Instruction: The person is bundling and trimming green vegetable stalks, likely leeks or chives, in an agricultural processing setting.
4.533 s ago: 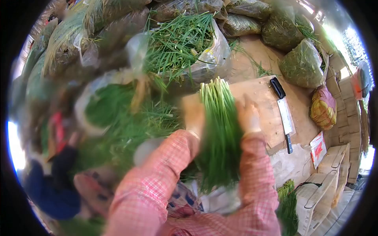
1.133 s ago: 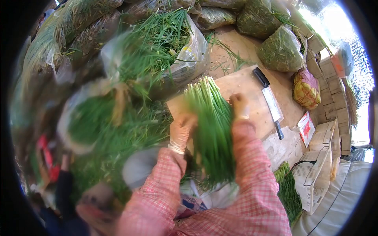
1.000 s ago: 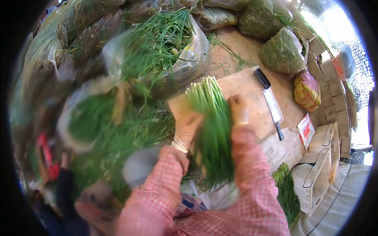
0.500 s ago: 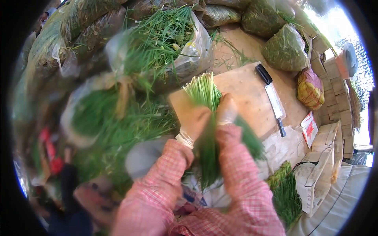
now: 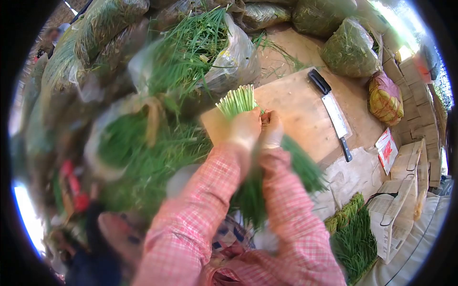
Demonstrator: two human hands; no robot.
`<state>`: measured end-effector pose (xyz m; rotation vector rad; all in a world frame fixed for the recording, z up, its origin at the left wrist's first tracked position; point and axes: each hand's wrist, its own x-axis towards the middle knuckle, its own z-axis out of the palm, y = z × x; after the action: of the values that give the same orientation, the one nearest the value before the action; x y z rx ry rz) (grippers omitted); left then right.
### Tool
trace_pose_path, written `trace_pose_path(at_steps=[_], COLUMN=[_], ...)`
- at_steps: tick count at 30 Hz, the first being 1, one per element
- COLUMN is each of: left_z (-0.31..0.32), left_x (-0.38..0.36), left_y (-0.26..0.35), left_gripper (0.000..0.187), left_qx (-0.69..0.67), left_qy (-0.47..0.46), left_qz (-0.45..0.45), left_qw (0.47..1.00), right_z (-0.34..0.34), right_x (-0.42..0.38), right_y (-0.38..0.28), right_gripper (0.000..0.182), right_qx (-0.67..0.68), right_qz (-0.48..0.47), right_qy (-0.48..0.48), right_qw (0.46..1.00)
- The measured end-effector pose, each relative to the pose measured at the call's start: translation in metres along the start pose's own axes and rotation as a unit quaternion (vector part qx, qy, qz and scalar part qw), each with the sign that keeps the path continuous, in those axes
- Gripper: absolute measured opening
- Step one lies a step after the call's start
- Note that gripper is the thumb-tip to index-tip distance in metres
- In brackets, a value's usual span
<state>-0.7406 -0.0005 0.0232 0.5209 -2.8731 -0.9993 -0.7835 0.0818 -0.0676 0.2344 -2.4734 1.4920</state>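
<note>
A bunch of chives (image 5: 240,101) with pale, evenly cut stem ends lies over the near left part of a wooden board. Its green leaves (image 5: 303,167) trail toward me under my wrists. My left hand (image 5: 245,127) is closed over the bunch just below the stem ends. Close against its fingertips, my right hand (image 5: 272,128) is pinched at the bunch's right side. Whatever lies between its fingers is too small to make out. A knife (image 5: 335,114) with a dark handle lies on the board (image 5: 291,114), right of both hands.
An open plastic bag (image 5: 234,52) of loose greens stands beyond the board. More chives (image 5: 355,243) lie at lower right beside a white plastic crate (image 5: 389,214). Filled bags (image 5: 350,50) line the back. Another person's dark sleeve (image 5: 95,229) shows at lower left.
My left hand has shifted up and right along the bunch, bringing its fingers to my right hand's. A thin red strand by the right fingers is now mostly hidden. The view has turned slightly.
</note>
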Motion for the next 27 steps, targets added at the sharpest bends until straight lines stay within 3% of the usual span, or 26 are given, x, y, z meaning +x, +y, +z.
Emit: trace_pose_path(at_steps=[4, 10, 13, 17, 27], left_z=[0.014, 0.008, 0.007, 0.008, 0.01], left_x=[0.014, 0.017, 0.016, 0.016, 0.013], left_y=[-0.001, 0.008, 0.011, 0.015, 0.013], left_gripper=[0.015, 0.019, 0.021, 0.021, 0.017], left_qx=[0.045, 0.095, 0.1, 0.108, 0.12], left_qy=[0.004, -0.045, -0.059, -0.059, -0.042], left_qz=[-0.023, -0.031, -0.031, -0.033, -0.015], left_qw=[0.999, 0.994, 0.993, 0.992, 0.992], right_z=[0.0, -0.028, -0.043, -0.045, -0.041], right_x=[0.0, -0.002, 0.0, 0.008, 0.012], right_y=[0.003, -0.018, -0.012, 0.0, -0.01], right_gripper=[0.011, 0.014, 0.018, 0.022, 0.018], right_qx=[0.076, 0.007, 0.101, 0.195, 0.244], right_qz=[0.004, 0.013, 0.008, 0.138, 0.154], right_qy=[0.001, -0.067, -0.11, -0.162, -0.157], right_qw=[0.997, 0.998, 0.989, 0.957, 0.945])
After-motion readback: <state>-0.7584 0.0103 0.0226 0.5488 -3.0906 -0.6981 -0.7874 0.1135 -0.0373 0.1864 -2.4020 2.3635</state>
